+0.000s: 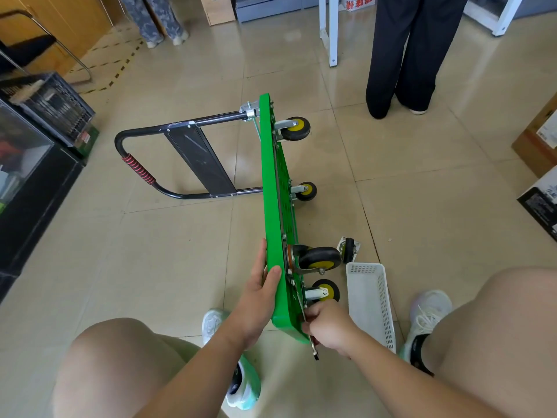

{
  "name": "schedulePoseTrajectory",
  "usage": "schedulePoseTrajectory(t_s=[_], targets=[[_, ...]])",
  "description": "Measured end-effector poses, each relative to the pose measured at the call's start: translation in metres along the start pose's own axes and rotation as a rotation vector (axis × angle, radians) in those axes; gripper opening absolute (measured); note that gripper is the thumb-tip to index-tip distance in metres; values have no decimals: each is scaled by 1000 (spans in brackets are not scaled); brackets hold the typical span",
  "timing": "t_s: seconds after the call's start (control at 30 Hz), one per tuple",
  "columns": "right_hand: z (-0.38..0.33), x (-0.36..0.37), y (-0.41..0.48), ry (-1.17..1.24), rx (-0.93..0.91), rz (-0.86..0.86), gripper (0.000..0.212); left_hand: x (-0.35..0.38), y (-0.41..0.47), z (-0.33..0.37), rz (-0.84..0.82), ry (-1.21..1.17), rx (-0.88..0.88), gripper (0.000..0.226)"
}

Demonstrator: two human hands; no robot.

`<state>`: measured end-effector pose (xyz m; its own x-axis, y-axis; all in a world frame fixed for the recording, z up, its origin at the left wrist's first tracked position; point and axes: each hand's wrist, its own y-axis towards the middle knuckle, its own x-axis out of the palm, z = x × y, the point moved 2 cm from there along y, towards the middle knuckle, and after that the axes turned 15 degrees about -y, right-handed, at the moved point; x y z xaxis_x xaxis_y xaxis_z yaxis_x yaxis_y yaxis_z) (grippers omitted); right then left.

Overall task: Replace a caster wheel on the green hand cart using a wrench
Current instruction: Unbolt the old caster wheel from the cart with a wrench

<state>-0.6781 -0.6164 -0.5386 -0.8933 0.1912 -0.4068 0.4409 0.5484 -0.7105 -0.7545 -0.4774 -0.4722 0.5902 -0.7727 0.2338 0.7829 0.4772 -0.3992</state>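
Note:
The green hand cart [272, 188] stands on its long edge on the tiled floor, its black handle [141, 173] lying to the left and its underside facing right. Several yellow-hubbed caster wheels stick out of the underside; the nearest one [327, 289] is just above my right hand. My left hand [260, 286] grips the cart's near top edge. My right hand [327, 328] is shut on a metal wrench [313, 346] held against the underside beside that wheel. A loose caster wheel [349, 250] lies on the floor to the right.
A white perforated plastic basket [372, 300] lies on the floor right of the cart. My knees and white shoes frame the bottom. Two people stand at the back. A black crate [51, 104] and dark cabinet are on the left, cardboard boxes [539, 140] on the right.

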Motion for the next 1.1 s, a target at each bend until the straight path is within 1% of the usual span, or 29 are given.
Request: schedulePoseTrajectory(t_s=[0.07, 0.1, 0.2, 0.27, 0.47, 0.63, 0.77, 0.87, 1.0, 1.1], targets=[[1, 1, -1, -26, -28, 28, 29, 0, 0, -1, -5, -8, 4, 61], [0, 0, -2, -31, -31, 36, 28, -1, 1, -2, -5, -10, 4, 61], [1, -3, -10, -58, -7, 44, 11, -1, 1, -2, 0, -10, -4, 61], [1, -3, -17, -25, 23, 23, 17, -1, 2, -2, -1, -11, -10, 61], [-7, -10, -30, 84, 50, -33, 12, -1, 1, -2, 7, -9, -19, 61], [-17, -14, -33, 245, 77, -70, 23, -1, 2, -2, 31, -15, -20, 59], [-27, -17, -32, 466, 94, -115, 12, 0, 1, 0, 23, -9, -13, 59], [-34, -19, -34, 565, 102, -138, 11, 1, 0, 1, 13, -11, -10, 60], [-36, -18, -30, 580, 126, -133, 10, 1, -1, 2, 9, -9, -10, 61], [-33, -14, -24, 492, 135, -134, 11, 1, -2, 3, 8, -5, -7, 61]])
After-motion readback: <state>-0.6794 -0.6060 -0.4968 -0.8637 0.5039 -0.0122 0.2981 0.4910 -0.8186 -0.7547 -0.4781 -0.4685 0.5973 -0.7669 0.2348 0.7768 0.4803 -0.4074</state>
